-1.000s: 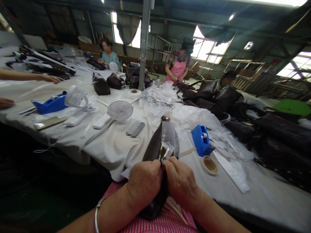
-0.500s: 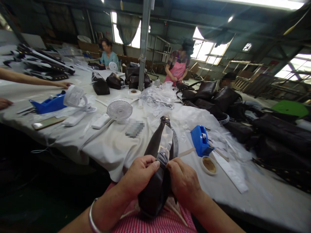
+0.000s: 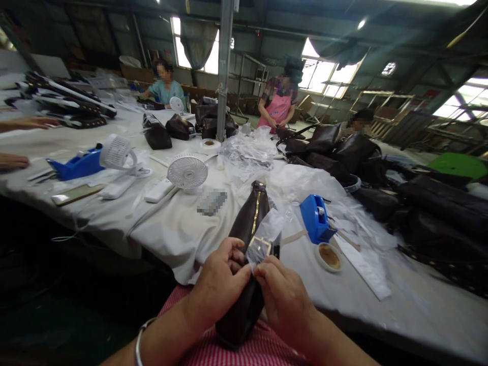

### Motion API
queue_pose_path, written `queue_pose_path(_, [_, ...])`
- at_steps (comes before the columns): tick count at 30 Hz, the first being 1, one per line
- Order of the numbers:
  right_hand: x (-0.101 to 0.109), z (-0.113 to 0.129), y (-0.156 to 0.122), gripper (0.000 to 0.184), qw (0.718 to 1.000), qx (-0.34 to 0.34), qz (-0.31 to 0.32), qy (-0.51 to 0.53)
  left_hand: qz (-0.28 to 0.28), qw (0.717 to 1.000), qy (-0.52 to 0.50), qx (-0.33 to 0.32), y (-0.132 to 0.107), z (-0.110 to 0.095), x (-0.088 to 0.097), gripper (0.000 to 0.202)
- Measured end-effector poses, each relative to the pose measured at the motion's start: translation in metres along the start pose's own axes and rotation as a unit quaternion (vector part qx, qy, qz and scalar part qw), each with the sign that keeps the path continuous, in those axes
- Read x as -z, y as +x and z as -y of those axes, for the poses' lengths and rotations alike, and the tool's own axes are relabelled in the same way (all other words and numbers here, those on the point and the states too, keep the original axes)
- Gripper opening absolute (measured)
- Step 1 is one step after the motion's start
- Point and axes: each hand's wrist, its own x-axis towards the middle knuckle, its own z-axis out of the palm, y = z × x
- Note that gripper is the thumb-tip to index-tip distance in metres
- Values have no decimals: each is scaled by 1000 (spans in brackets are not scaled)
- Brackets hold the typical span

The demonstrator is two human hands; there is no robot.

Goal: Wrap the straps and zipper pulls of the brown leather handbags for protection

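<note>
A dark brown leather bag (image 3: 244, 221) lies in front of me, running from my lap onto the table's edge, with a gold zipper (image 3: 256, 212) along its top. Over the zipper sits a square gold buckle (image 3: 263, 246) wrapped in clear plastic film (image 3: 273, 223). My right hand (image 3: 285, 287) pinches the lower end of the film between thumb and fingers. My left hand (image 3: 223, 274) is closed at the film's left side, its fingers curled and its thumb close to the right fingertips. Part of the bag is hidden under both hands.
A blue tape dispenser (image 3: 317, 218) and a tape roll (image 3: 328, 256) stand to the right, near a white strip (image 3: 362, 269). Small fans (image 3: 187, 173) and another blue dispenser (image 3: 78, 162) are left. Dark bags (image 3: 324, 140) and plastic (image 3: 247, 152) lie behind. Co-workers sit or stand around.
The film-wrapped buckle has shifted off the bag's top line, and the gold zipper now shows. My hands have moved slightly down with the film. A co-worker's hand at left has drawn back.
</note>
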Motion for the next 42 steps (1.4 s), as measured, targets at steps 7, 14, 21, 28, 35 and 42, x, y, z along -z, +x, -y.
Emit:
queue_pose_path(7, [2, 0, -3, 15, 991, -68, -55, 101, -27, 964, 191, -183, 3, -2, 6, 20])
queue_pose_path(14, [8, 0, -11, 17, 980, -150, -67, 111, 35, 995, 72, -60, 5, -1, 5, 8])
queue_pose_path(21, [11, 13, -19, 43, 873, -294, 162, 354, 29, 999, 11, -21, 8, -3, 1, 10])
queue_pose_path(28, [3, 24, -9, 42, 841, -324, 122, 416, 40, 991, 110, -67, 16, -18, 4, 12])
queue_pose_path(35, [-1, 15, -17, 46, 878, -343, 70, 328, 56, 960, 200, -188, 13, -8, 14, 14])
queue_pose_path(42, [1, 14, -27, 44, 845, -400, 54, 352, 120, 925, 223, -283, -14, -10, 28, 10])
